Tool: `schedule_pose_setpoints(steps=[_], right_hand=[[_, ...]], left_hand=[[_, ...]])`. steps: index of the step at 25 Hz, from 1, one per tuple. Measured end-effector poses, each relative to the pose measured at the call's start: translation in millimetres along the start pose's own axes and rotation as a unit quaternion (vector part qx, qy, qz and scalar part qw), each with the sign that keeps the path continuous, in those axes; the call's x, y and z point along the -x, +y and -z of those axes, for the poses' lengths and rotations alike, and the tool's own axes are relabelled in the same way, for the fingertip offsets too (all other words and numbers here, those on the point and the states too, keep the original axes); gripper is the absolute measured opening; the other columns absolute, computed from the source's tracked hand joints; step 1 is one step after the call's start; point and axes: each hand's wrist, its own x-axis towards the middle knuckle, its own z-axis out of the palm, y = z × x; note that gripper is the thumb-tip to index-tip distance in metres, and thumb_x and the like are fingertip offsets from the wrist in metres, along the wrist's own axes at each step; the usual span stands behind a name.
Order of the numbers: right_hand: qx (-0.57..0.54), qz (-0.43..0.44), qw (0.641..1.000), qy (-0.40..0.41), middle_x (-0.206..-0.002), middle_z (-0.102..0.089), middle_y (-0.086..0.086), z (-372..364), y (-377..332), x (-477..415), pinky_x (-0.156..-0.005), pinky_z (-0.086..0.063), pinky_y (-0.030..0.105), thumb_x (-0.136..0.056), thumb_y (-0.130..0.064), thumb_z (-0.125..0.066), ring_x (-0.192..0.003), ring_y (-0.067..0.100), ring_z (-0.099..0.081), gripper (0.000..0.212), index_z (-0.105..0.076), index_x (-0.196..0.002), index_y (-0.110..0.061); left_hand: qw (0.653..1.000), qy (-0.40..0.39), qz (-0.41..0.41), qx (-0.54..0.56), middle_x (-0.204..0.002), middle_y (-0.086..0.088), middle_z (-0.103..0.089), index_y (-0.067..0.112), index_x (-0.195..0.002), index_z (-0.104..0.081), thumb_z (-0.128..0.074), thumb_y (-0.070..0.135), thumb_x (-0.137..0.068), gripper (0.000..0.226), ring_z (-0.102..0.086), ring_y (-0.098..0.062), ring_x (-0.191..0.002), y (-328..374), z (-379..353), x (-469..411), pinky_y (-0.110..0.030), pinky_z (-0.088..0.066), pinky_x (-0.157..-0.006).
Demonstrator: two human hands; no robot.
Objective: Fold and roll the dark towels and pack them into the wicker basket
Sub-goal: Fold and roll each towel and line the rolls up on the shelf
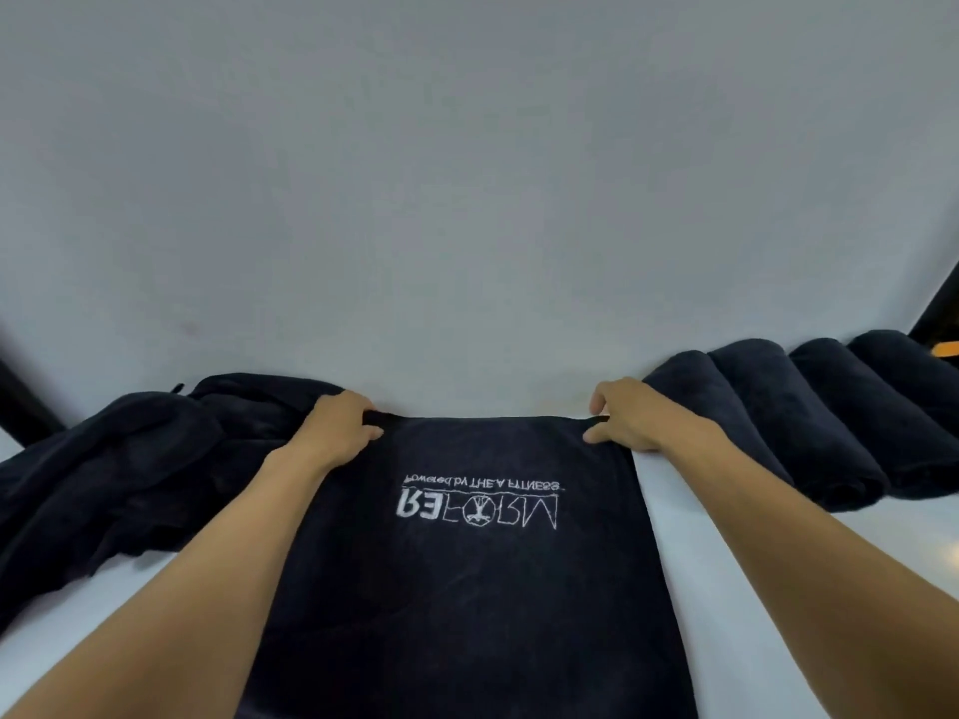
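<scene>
Towel in hand: one dark towel (467,589) lies flat on the white desk (467,225), directly before the person, white lettering (480,503) face up and reading upside down from the person's side.
Long axis: runs from the far hem toward the person and out of the bottom of the view; the near end is not visible.
Left hand (337,428): on the far left corner, fingers (363,413) curled over the hem and gripping it.
Right hand (628,417): on the far right corner, hem pinched between thumb and fingers.
Key relation: the far hem spans straight across between the two hands, and the whole length of cloth lies on the near side of the fingers. Neither hand is nearer; each holds its own corner.
Judgement: the grip suits drawing the far hem toward the person for a fold; both corners would need to travel together to keep the edges square.
Rolled towels (778,407): several rolls side by side, just right of the right hand.
Loose towels (129,459): a rumpled heap at the left, touching the left forearm's side of the flat towel.
Wicker basket: not in view.
</scene>
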Motion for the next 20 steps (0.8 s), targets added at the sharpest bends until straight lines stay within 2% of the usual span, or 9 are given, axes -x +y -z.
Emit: schedule_pose_setpoints(steps=[2,3,4,6,8,11,12,14,20], right_hand=[[0.016,-0.004,0.999,-0.039,-0.093,-0.064,0.015,3.0,-3.5,0.1,-0.066,-0.048,0.032,-0.090,-0.028,-0.064,-0.082,0.030,-0.059,0.028,-0.060,-0.084,-0.001],[0.020,-0.010,0.998,-0.052,-0.081,-0.060,0.009,3.6,-5.0,1.8,-0.058,-0.041,0.027,-0.091,-0.030,-0.062,-0.074,0.025,-0.054,0.030,-0.054,-0.074,-0.007],[0.024,-0.010,0.998,-0.060,-0.078,-0.056,0.005,6.0,-7.2,6.4,-0.055,-0.037,0.025,-0.091,-0.031,-0.062,-0.073,0.022,-0.051,0.030,-0.052,-0.073,-0.009],[-0.013,0.005,0.999,-0.046,-0.087,-0.061,0.005,13.9,-10.4,17.9,-0.063,-0.042,0.026,-0.090,-0.029,-0.064,-0.081,0.022,-0.056,0.021,-0.060,-0.087,-0.008],[-0.123,0.028,0.991,0.033,-0.099,-0.063,0.005,35.9,-12.0,36.7,-0.076,-0.045,0.029,-0.087,-0.023,-0.069,-0.094,0.024,-0.060,0.020,-0.064,-0.101,-0.009],[-0.330,0.096,0.925,0.164,-0.099,-0.067,0.006,93.5,-18.3,88.8,-0.086,-0.052,0.037,-0.087,-0.016,-0.070,-0.097,0.022,-0.062,0.014,-0.068,-0.100,-0.009],[-0.364,0.114,0.906,0.185,-0.098,-0.068,0.007,113.8,-22.3,109.4,-0.088,-0.054,0.040,-0.088,-0.015,-0.069,-0.094,0.021,-0.063,0.013,-0.068,-0.100,-0.008],[-0.384,0.143,0.887,0.214,-0.095,-0.068,0.007,144.6,-26.7,147.5,-0.089,-0.054,0.041,-0.088,-0.013,-0.069,-0.088,0.019,-0.063,0.011,-0.069,-0.098,-0.008],[-0.462,0.218,0.813,0.279,-0.091,-0.070,-0.002,189.3,-39.5,225.3,-0.074,-0.054,0.025,-0.091,-0.013,-0.066,-0.080,0.008,-0.066,0.006,-0.070,-0.094,-0.017]], left_hand=[[1.000,-0.020,-0.017,0.000,-0.094,-0.009,-0.065,0.002,-0.098,-0.067,-0.062,0.017,-0.089,0.018,-0.062,-0.027,-0.093,2.8,4.4,4.4,-0.025,-0.044,-0.070],[1.000,-0.016,-0.022,0.011,-0.092,-0.007,-0.065,0.003,-0.095,-0.066,-0.062,0.016,-0.087,0.015,-0.060,-0.023,-0.087,5.8,7.9,8.7,-0.024,-0.042,-0.065],[0.999,-0.004,-0.023,0.039,-0.093,-0.006,-0.065,0.007,-0.094,-0.064,-0.063,0.015,-0.085,0.012,-0.059,-0.020,-0.083,8.3,12.0,12.9,-0.024,-0.041,-0.063],[0.988,0.024,-0.018,0.152,-0.094,-0.006,-0.067,0.014,-0.090,-0.063,-0.067,0.011,-0.082,0.010,-0.060,-0.017,-0.080,16.7,29.3,26.8,-0.024,-0.045,-0.065],[0.950,0.052,-0.021,0.306,-0.098,-0.008,-0.069,0.018,-0.092,-0.066,-0.072,0.003,-0.079,0.021,-0.065,-0.020,-0.083,29.7,59.0,41.8,-0.027,-0.052,-0.073],[0.875,0.099,-0.068,0.469,-0.101,-0.008,-0.071,0.014,-0.103,-0.070,-0.074,-0.002,-0.079,0.029,-0.068,-0.019,-0.091,50.8,131.8,78.6,-0.023,-0.054,-0.080],[0.858,0.108,-0.087,0.495,-0.101,-0.007,-0.072,0.013,-0.102,-0.071,-0.074,-0.002,-0.079,0.027,-0.069,-0.019,-0.094,56.1,157.3,92.8,-0.023,-0.055,-0.082],[0.851,0.126,-0.119,0.495,-0.101,-0.008,-0.073,0.011,-0.099,-0.072,-0.075,-0.001,-0.078,0.025,-0.070,-0.019,-0.094,64.2,197.1,121.9,-0.028,-0.055,-0.086],[0.831,0.166,-0.201,0.491,-0.082,-0.005,-0.070,0.015,-0.081,-0.066,-0.075,0.001,-0.079,0.017,-0.067,-0.018,-0.077,70.8,255.2,190.9,-0.029,-0.054,-0.075]])
